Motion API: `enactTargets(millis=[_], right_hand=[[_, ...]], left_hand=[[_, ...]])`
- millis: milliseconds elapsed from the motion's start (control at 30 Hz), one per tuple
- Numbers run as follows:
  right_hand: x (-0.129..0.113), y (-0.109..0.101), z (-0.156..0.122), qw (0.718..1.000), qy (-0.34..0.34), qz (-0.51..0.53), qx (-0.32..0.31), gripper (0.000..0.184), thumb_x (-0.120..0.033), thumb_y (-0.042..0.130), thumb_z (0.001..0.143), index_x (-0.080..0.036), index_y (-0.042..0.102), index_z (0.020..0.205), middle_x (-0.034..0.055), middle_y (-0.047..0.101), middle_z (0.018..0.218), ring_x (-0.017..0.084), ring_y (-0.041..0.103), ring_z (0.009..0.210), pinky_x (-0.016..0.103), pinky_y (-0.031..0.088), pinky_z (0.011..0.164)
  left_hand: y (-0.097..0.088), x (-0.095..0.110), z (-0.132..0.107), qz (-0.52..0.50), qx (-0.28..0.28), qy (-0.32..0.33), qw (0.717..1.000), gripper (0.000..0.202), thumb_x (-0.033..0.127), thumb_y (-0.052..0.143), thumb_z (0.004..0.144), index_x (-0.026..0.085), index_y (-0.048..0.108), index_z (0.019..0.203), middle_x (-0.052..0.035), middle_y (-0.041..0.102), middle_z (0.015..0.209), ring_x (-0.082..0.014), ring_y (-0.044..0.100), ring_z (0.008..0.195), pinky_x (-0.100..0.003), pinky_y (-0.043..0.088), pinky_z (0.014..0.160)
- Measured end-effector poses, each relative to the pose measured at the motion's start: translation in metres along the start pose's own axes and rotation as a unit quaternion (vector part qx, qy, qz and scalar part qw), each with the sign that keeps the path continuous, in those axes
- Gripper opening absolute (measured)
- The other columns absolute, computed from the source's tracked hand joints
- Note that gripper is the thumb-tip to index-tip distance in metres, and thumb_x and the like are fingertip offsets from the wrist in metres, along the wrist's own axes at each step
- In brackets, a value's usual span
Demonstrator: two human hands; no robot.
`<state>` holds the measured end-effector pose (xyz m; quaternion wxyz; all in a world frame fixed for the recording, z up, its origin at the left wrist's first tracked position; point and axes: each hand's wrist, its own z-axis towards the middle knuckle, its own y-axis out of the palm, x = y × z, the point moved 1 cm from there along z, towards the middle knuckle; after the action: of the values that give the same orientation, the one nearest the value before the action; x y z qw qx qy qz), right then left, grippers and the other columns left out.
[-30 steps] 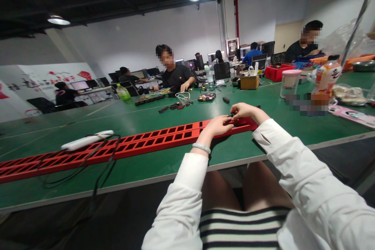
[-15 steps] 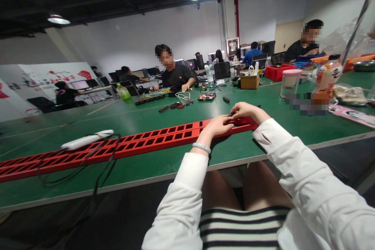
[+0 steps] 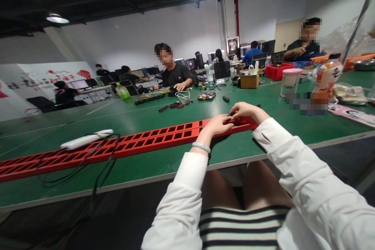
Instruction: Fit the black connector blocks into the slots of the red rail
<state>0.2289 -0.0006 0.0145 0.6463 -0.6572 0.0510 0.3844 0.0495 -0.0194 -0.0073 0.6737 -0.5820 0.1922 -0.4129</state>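
Note:
A long red slotted frame (image 3: 158, 134) lies across the green table, with two rows of openings along it. At its right end my left hand (image 3: 218, 125), with a pale bangle on the wrist, bends over the frame with fingers drawn together. Against its fingertips my right hand (image 3: 246, 111) is closed in a pinch. A small dark bit shows where the fingertips meet, too covered to name. White sleeves cover both forearms. A white power strip (image 3: 88, 139) rests against the frame's far side on the left, its black cable (image 3: 109, 160) draped over the frame.
Beyond the frame lie a small dark block (image 3: 225, 99), a patterned box (image 3: 206, 96) and a white cable (image 3: 183, 95). To the right stand a pink-lidded jar (image 3: 290, 84) and a drink bottle (image 3: 326, 80). A co-worker (image 3: 175, 74) sits across the table.
My hands keep almost the same place and pose on the frame. Across the table, one co-worker's arm has shifted left, and the co-worker at right has raised a hand.

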Motion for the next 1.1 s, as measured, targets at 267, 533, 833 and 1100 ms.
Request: enactTargets(millis=[267,533,833,1100], right_hand=[[-0.004,-0.001,-0.0043,1.0,0.009,0.007,-0.007,0.035,-0.035,0.069,0.058,-0.015,0.071,0.088,0.0014,0.065,0.065,0.015,0.056,0.062,0.022,0.041,0.061],[-0.0027,-0.0005,-0.0027,1.0,0.017,0.009,-0.014,0.037,-0.034,0.07,0.059,-0.016,0.07,0.091,0.0023,0.067,0.069,0.016,0.058,0.064,0.022,0.043,0.061],[0.0001,-0.0002,-0.0011,0.999,0.019,0.013,-0.028,0.034,-0.035,0.067,0.062,-0.015,0.071,0.089,0.0019,0.066,0.063,0.015,0.056,0.06,0.023,0.041,0.06],[0.0033,0.0004,0.0021,0.999,0.017,0.009,-0.038,0.03,-0.033,0.066,0.061,-0.015,0.071,0.085,0.0004,0.064,0.058,0.014,0.054,0.057,0.022,0.039,0.058]], left_hand=[[-0.0018,0.003,-0.0004,0.002,-0.002,0.005,1.0,0.035,0.036,0.05,0.086,0.017,0.053,0.115,-0.0088,0.052,0.122,-0.022,0.048,0.112,-0.045,0.037,0.095],[-0.0014,0.0023,0.0001,0.005,0.002,0.01,1.0,0.033,0.035,0.05,0.086,0.017,0.053,0.114,-0.0082,0.053,0.121,-0.0216,0.049,0.111,-0.044,0.037,0.094],[-0.0014,0.0019,0.0005,0.01,0.002,0.005,1.0,0.035,0.034,0.051,0.086,0.017,0.052,0.117,-0.0088,0.052,0.122,-0.0216,0.048,0.112,-0.043,0.037,0.095],[0.0011,-0.002,0.0011,0.009,0.0,0.011,1.0,0.035,0.035,0.05,0.086,0.017,0.051,0.117,-0.0087,0.052,0.122,-0.022,0.049,0.111,-0.044,0.038,0.094]])
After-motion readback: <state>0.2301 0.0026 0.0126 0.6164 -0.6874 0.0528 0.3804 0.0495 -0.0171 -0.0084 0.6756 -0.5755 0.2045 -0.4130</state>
